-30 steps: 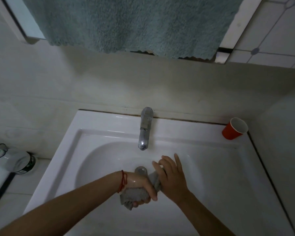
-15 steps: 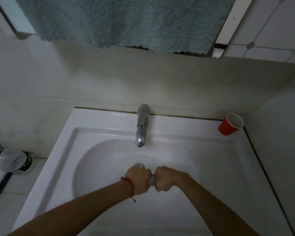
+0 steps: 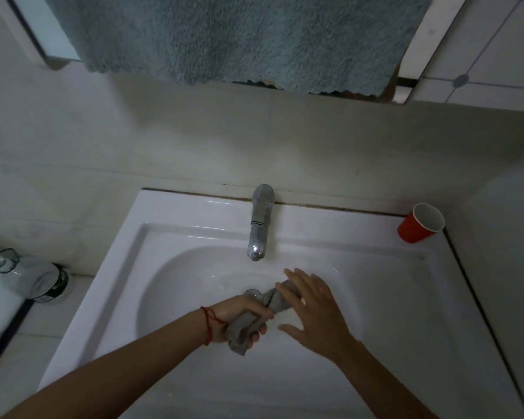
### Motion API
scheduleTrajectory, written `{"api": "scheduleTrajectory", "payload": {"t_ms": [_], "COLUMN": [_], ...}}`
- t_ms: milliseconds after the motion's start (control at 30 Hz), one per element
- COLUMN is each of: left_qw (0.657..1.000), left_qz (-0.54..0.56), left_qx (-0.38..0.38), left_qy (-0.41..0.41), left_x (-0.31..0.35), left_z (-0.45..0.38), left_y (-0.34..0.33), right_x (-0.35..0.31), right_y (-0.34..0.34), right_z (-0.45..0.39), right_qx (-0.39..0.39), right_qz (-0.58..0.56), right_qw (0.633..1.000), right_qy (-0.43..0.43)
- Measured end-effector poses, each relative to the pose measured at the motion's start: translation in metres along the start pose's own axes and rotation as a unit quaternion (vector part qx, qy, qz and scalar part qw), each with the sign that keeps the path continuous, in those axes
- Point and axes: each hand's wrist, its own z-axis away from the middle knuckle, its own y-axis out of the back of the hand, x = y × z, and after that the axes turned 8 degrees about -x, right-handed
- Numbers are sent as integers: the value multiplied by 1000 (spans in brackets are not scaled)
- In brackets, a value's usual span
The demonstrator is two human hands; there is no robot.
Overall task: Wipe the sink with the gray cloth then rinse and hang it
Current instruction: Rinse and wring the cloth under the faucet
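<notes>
We see the white sink [image 3: 170, 237] with the gray cloth [image 3: 256, 316] held over its basin, just below the faucet [image 3: 259, 228]. A red cup [image 3: 421, 226] stands on the sink's back right corner; we can't see anything inside it. The cloth is twisted into a roll, its long axis running from lower left up to the right. Our left hand [image 3: 239, 317] clenches the lower part; our right hand [image 3: 312, 306] is spread, fingers straight, touching the upper end.
</notes>
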Motion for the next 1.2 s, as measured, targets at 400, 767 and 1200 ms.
{"api": "scheduleTrajectory", "payload": {"t_ms": [400,767,1200], "left_qw": [967,628,913], "left_qz": [-216,-755,-300], "left_qx": [-114,191,219], "left_qy": [67,6,-171], "left_x": [6,-8,-22], "left_z": [1,-23,-9], "left_y": [2,-12,3], "right_x": [9,-18,-14], "right_y": [10,6,8], "right_z": [-23,-38,-22], "right_qx": [42,-427,-152], "right_qz": [20,-251,-241], "right_qw": [990,857,955], "right_qy": [132,-143,-82]}}
